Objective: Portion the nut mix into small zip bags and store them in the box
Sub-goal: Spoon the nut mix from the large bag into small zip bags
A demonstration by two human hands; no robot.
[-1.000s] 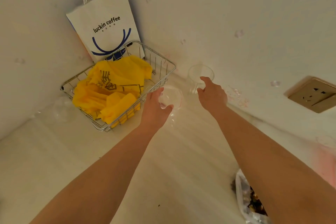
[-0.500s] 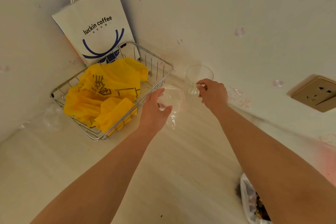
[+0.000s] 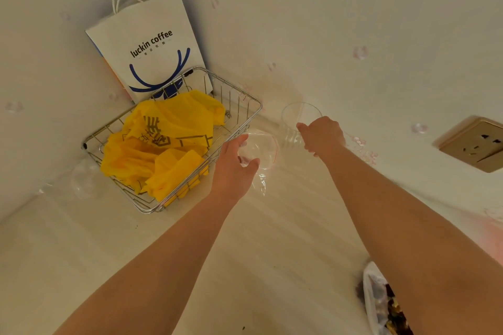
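The left hand (image 3: 234, 168) pinches a clear zip bag (image 3: 260, 151), empty, beside the wire basket (image 3: 246, 124) of yellow bags (image 3: 163, 144); the right hand (image 3: 322, 136) grips an empty glass (image 3: 295, 119); the paper bag (image 3: 147, 46) reads "luckin coffee"; the nut mix bag (image 3: 381, 304) lies near the right forearm.

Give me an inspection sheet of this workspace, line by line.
Surface: pale wood-grain tabletop, set into a wall corner.
Job's things: clear zip bag in the left hand; bag of nut mix at the lower right edge, partly hidden by the right arm.
Clutter: clear glass; wire basket holding yellow plastic bags; paper coffee bag behind it.
Grippers: left hand holds the zip bag; right hand grips the glass.
Cables: nothing seen.
Surroundings: white walls; wall socket at right.
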